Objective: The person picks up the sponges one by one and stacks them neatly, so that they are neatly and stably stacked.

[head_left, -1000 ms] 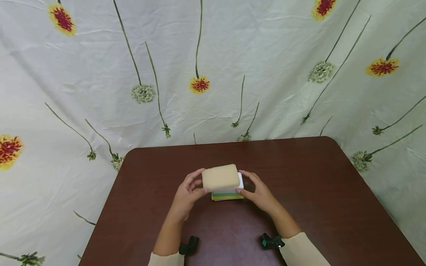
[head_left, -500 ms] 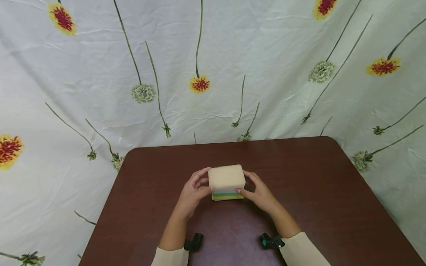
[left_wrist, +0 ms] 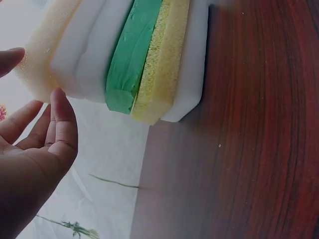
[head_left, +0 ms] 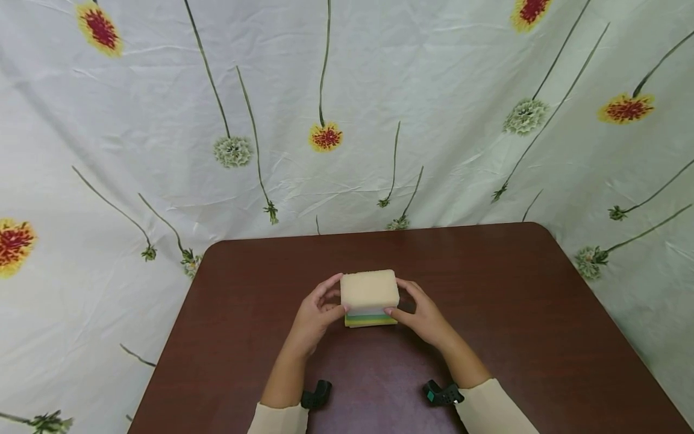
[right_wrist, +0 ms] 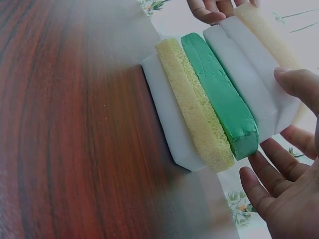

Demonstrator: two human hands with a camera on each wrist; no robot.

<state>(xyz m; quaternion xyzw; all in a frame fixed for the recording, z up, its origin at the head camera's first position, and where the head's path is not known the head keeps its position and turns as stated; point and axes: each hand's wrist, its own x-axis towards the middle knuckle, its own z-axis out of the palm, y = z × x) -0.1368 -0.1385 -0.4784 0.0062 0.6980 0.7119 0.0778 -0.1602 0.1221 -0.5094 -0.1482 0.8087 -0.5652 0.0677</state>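
A stack stands on the brown table [head_left: 260, 337]. At its bottom lies a white block [right_wrist: 167, 112], then a yellow sponge [right_wrist: 194, 104], a green block [right_wrist: 219, 94] with a creased surface and two white slabs [right_wrist: 249, 62]. A cream sponge [head_left: 370, 289] tops it. My left hand [head_left: 318, 313] pinches the cream sponge's left end between thumb and fingers. On the opposite side my right hand [head_left: 425, 316] holds the white slabs, its thumb at the near edge and fingers around the far right side. In the head view the cream sponge hides most of the layers below.
Behind the table hangs a white cloth [head_left: 347, 78] printed with flowers and stems. The table's far edge lies a short way beyond the stack. Each wrist wears a black band [head_left: 443, 393].
My left hand has moved right with the cream sponge, bringing it over the white slabs and in line with the stack. During the last half second almost nothing shifts; the right hand stays put.
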